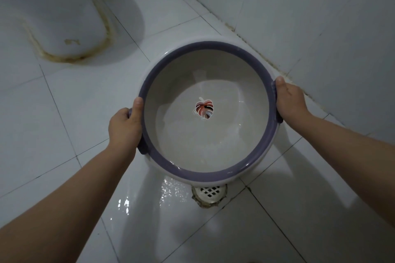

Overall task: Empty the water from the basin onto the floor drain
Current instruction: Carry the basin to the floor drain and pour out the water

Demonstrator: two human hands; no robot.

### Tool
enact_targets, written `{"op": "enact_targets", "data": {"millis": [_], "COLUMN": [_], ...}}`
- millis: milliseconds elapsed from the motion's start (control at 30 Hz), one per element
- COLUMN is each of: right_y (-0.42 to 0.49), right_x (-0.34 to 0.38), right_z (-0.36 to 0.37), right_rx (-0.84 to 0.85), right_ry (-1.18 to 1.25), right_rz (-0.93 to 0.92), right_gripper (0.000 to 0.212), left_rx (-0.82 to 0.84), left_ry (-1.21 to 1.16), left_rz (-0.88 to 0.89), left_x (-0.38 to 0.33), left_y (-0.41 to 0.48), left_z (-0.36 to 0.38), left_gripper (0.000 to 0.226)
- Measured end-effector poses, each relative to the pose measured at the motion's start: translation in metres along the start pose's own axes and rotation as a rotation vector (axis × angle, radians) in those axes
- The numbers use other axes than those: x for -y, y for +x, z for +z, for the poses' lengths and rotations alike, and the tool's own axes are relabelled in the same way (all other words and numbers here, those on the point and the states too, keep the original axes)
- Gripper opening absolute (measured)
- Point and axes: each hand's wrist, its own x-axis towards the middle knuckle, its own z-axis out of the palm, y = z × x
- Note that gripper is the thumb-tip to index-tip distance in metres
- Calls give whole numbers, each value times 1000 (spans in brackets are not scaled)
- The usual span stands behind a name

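Two hands on one basin (213,145), held above the white tile floor (64,113) with the floor drain (209,193) showing just past the near rim. Far left of the basin: toilet base (64,17), stained along its seal, well apart and of no concern to the pour. Nearer, at the basin's left handle: left hand (125,128) clamped on the purple rim (213,46), thumb hooked over the top edge, fingers hidden underneath. Grip likely chosen to control tilt, with the opposite handle taken the same way so the load stays balanced. Inside the basin: shallow water (213,145) pooled toward the near side, leaf sticker (203,109) at the bottom centre, suggesting a slight tilt toward the person and the drain. Below the basin's near edge: wet sheen (171,190) on the tiles just left of the drain, grate half covered by the rim. At the basin's right handle: right hand (288,100) closed on the rim, thumb on top, close to the wall (320,28). Judged as mid-pour or just before it; more tilt toward the near rim probably needed, with splash beyond the drain the main risk.
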Motion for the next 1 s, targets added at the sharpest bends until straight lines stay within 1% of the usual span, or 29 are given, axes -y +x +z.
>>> {"op": "enact_targets", "data": {"millis": [533, 700, 1000], "right_y": [-2, -3, -7], "right_x": [-5, -4, 1], "right_z": [0, 1, 2], "right_rx": [16, 9, 16], "right_ry": [-34, -28, -16], "right_rz": [23, 11, 3], "right_gripper": [44, 45, 45], "left_rx": [5, 7, -4], "left_ry": [20, 19, 45], "left_rz": [30, 12, 13], "left_x": [4, 6, 12], "left_y": [-4, -4, -1], "left_z": [-3, -1, -3], "left_gripper": [53, 52, 58]}}
